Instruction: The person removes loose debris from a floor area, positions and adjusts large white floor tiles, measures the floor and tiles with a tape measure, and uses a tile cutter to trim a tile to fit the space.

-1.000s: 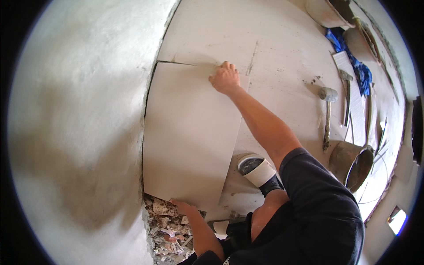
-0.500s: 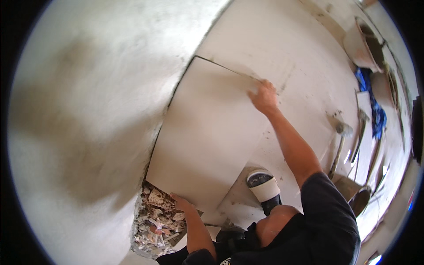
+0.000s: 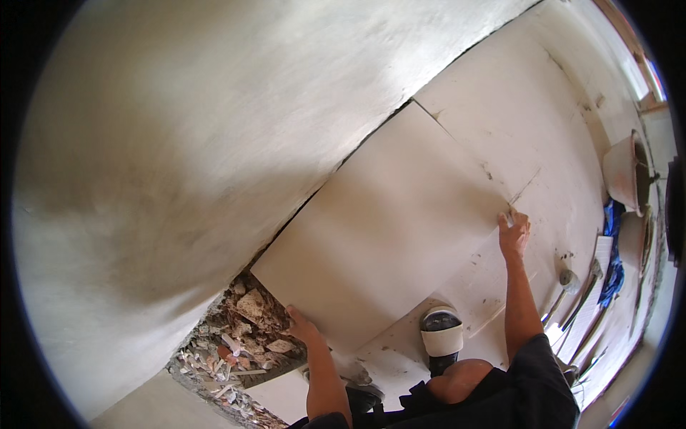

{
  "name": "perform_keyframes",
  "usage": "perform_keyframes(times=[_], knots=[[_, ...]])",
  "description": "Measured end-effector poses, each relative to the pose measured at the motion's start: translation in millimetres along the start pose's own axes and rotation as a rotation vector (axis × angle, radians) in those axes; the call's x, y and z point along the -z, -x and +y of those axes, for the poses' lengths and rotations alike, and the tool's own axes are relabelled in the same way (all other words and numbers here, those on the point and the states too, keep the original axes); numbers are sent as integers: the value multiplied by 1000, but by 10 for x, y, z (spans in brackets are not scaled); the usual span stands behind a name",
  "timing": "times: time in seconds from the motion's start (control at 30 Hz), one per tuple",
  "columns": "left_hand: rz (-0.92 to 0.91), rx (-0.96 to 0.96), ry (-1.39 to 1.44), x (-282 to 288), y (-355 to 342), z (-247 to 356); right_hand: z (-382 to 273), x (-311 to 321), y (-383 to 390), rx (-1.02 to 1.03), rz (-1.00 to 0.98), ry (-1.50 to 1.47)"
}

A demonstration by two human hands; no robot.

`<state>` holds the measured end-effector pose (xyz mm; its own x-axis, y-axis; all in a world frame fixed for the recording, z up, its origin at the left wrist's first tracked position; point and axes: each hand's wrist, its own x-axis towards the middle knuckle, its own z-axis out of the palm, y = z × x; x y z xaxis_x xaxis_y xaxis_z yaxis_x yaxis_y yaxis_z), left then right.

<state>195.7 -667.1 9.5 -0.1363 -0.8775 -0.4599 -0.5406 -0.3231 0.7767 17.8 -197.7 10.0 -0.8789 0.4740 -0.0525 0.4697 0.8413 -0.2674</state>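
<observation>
A large pale floor tile lies beside the plastered wall, with a narrow dark gap along the wall side. My left hand grips its near edge, the fingertips partly hidden at that edge, just above a strip of broken rubble. At the tile's right corner, my right hand has its thumb and bent fingers closed on the edge. A thin dark joint separates this tile from the laid tile beyond it.
The pale wall fills the left side. My sandalled foot stands by the tile's right edge. A mallet, a blue cloth and a bucket are at the right. Another pale tile lies near the rubble.
The view has turned, so the tile appears more slanted and further right. My right hand's fingers now bend at the tile's corner; my left hand stays at the near edge.
</observation>
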Motion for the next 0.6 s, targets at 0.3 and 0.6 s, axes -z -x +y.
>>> perform_keyframes(times=[0.3, 0.6], knots=[[64, 110, -7, -37, -44, -20, 66, -23, -50, 0, -50, -43], [37, 206, -88, -44, -31, 9, 118, -56, -28, -116, -88, -378]])
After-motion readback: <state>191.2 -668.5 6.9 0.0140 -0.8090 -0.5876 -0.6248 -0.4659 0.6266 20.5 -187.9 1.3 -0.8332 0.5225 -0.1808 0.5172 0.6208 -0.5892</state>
